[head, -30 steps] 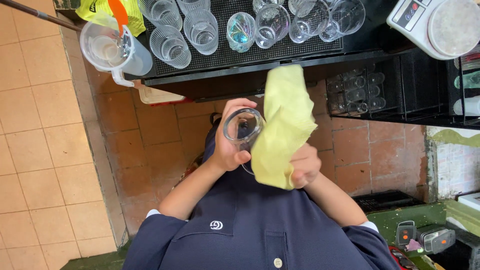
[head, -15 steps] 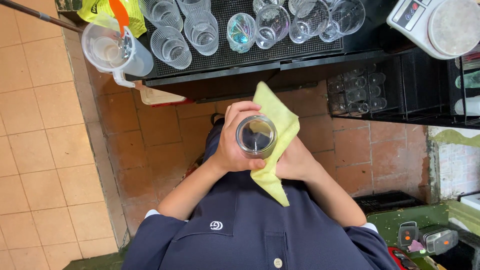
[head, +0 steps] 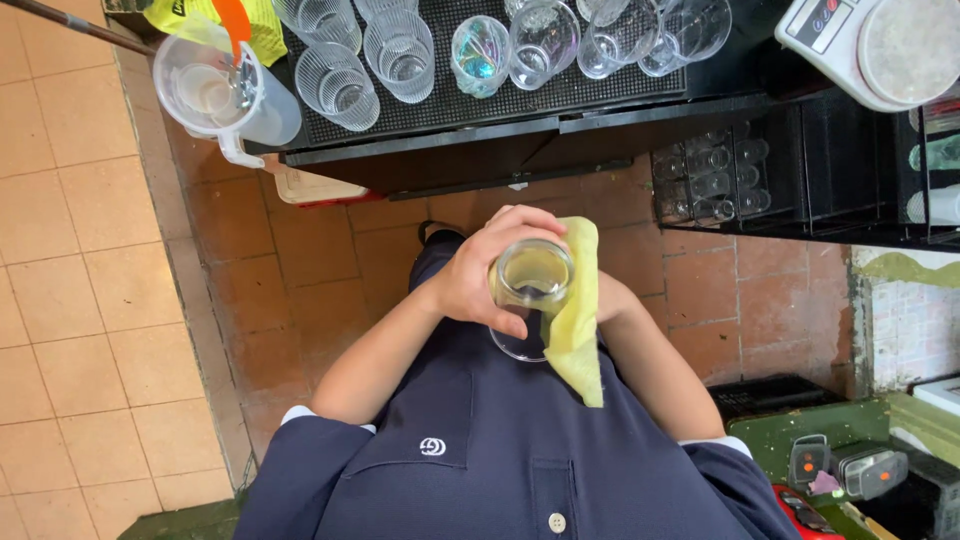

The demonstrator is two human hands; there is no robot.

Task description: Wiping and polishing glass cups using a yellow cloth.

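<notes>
Glass (head: 530,298) (clear, round) in left hand (head: 480,275); soft yellow cloth (head: 578,320) alongside.

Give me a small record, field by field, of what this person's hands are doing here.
left hand: wraps around a clear glass, fingers curled over its far side
right hand: mostly hidden behind a yellow cloth
cloth: pressed against the glass, one end hanging down
behind: black mat with upright glasses, plastic jug at its left end
floor: orange tiles
</notes>
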